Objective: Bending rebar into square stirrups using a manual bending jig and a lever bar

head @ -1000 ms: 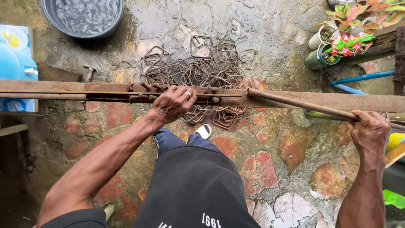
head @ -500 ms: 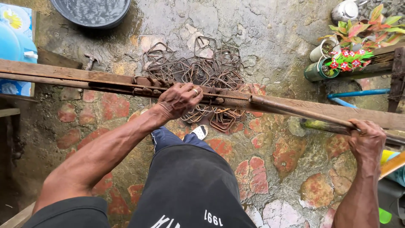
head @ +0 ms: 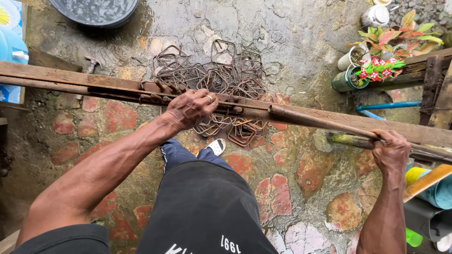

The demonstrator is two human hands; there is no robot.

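A long wooden plank [head: 61, 77] runs across the view at waist height, with rusty pegs [head: 157, 87] fixed on it. My left hand [head: 190, 108] presses down on a thin steel rod [head: 117, 89] lying along the plank. My right hand [head: 391, 150] grips the far end of a rusty metal pipe [head: 320, 121] that angles off the plank to the right. On the ground beyond the plank lies a pile of bent square rebar stirrups [head: 221, 80].
A dark basin of water [head: 94, 9] sits at the top left, a blue container [head: 9, 47] at the left edge. Potted plants [head: 376, 66] and a blue pipe [head: 388, 106] stand at the right. A hammer [head: 92, 63] lies behind the plank. The stone floor is wet.
The pipe's right end has swung toward me with my right hand, so it angles further off the plank. My left hand stays pressed on the rod.
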